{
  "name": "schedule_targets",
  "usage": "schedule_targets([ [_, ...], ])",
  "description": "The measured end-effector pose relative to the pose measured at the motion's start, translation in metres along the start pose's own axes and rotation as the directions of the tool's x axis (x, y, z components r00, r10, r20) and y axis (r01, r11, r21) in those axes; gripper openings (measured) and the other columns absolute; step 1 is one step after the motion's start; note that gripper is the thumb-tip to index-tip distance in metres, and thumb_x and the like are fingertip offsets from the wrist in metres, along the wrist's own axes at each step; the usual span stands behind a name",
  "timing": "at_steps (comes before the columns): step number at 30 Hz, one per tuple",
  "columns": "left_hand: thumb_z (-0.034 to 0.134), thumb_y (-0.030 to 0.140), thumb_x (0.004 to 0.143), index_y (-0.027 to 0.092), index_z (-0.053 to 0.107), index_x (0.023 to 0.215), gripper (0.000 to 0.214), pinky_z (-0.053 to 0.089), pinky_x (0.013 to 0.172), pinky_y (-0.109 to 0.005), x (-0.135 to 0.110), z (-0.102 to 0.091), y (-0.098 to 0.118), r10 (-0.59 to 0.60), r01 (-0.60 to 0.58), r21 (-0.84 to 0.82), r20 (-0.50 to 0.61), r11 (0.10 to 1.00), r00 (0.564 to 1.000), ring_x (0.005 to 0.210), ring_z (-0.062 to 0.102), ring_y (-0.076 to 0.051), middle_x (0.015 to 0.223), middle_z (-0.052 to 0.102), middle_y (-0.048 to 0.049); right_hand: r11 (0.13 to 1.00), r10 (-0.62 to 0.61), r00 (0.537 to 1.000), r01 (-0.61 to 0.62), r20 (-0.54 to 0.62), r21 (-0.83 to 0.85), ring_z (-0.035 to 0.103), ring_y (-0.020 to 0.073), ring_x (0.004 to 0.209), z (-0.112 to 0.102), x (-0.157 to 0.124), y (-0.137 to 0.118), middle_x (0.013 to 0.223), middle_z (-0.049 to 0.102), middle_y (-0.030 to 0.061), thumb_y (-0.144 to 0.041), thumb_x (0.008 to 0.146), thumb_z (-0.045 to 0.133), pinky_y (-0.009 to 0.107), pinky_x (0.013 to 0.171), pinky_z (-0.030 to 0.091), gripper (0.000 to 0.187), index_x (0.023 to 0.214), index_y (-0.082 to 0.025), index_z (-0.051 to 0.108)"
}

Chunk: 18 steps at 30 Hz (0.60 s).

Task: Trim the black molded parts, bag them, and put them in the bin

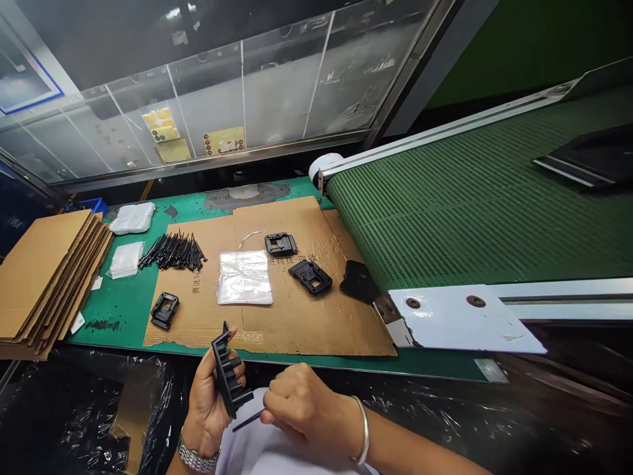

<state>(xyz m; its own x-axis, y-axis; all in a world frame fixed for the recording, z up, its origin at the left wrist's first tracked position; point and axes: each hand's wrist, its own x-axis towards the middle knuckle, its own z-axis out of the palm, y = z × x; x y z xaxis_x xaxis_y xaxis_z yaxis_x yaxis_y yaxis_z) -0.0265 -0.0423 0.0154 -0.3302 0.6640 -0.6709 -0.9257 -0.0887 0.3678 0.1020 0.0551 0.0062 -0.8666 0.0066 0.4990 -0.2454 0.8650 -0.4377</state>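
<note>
My left hand point(206, 401) grips a black plastic bracket point(228, 377) held on edge near the bench's front edge. My right hand point(297, 406) is closed in a pinch on a thin black pin point(247, 420), whose tip points toward the bracket's lower end. On the cardboard sheet point(297, 316) lie more black brackets point(310, 276), point(281, 243), point(164, 309), a stack of clear plastic bags point(244, 278) and a pile of black pins point(173, 252).
A green conveyor belt point(469, 211) runs along the right, with a black part point(588, 158) on it. Flat cardboard sheets point(47, 277) are stacked at the left. Bag packets point(131, 218) lie behind the pins. Black plastic film point(89, 415) hangs below the bench.
</note>
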Motion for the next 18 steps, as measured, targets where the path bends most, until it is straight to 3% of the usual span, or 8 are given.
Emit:
schedule_targets([
  [3, 0.066, 0.025, 0.066, 0.016, 0.057, 0.107, 0.043, 0.033, 0.042, -0.015, -0.001, -0.002, -0.002, 0.106, -0.107, 0.078, 0.019, 0.991, 0.994, 0.046, 0.039, -0.005, 0.054, 0.046, 0.0047, 0.991, 0.084, 0.994, -0.076, -0.071, 0.111, 0.034, 0.0092, 0.041, -0.007, 0.004, 0.001, 0.046, 0.041, -0.0025, -0.030, 0.093, 0.016, 0.025, 0.044, 0.021, 0.046, 0.056, -0.018, 0.040],
  [7, 0.067, 0.027, 0.066, 0.019, 0.053, 0.112, 0.050, 0.039, 0.049, -0.018, -0.004, -0.004, -0.008, 0.212, -0.222, 0.177, 0.069, 0.959, 0.975, 0.051, 0.045, -0.007, 0.059, 0.052, 0.0025, 0.964, 0.262, 0.948, -0.248, -0.180, 0.099, 0.035, 0.0084, 0.042, -0.008, 0.016, -0.001, 0.048, 0.042, -0.0026, -0.027, 0.093, 0.021, 0.023, 0.045, 0.023, 0.042, 0.058, -0.018, 0.041],
  [13, 0.069, 0.028, 0.063, 0.024, 0.050, 0.116, 0.056, 0.038, 0.050, -0.017, -0.008, -0.005, -0.009, 0.294, -0.306, 0.183, 0.090, 0.934, 0.952, 0.051, 0.044, -0.007, 0.060, 0.050, 0.0042, 0.934, 0.357, 0.922, -0.350, -0.150, 0.071, 0.035, 0.0082, 0.042, 0.002, 0.022, -0.003, 0.048, 0.042, -0.0030, -0.026, 0.092, 0.025, 0.023, 0.044, 0.022, 0.039, 0.058, -0.017, 0.041],
  [18, 0.065, 0.029, 0.067, 0.018, 0.048, 0.119, 0.056, 0.033, 0.045, -0.017, -0.006, -0.014, -0.002, 0.257, -0.289, 0.228, 0.157, 0.930, 0.953, 0.047, 0.039, -0.007, 0.052, 0.045, 0.0046, 0.921, 0.389, 0.915, -0.385, -0.105, 0.062, 0.034, 0.0079, 0.040, -0.001, 0.021, 0.004, 0.046, 0.042, -0.0031, -0.030, 0.093, 0.023, 0.023, 0.044, 0.020, 0.043, 0.057, -0.017, 0.042],
])
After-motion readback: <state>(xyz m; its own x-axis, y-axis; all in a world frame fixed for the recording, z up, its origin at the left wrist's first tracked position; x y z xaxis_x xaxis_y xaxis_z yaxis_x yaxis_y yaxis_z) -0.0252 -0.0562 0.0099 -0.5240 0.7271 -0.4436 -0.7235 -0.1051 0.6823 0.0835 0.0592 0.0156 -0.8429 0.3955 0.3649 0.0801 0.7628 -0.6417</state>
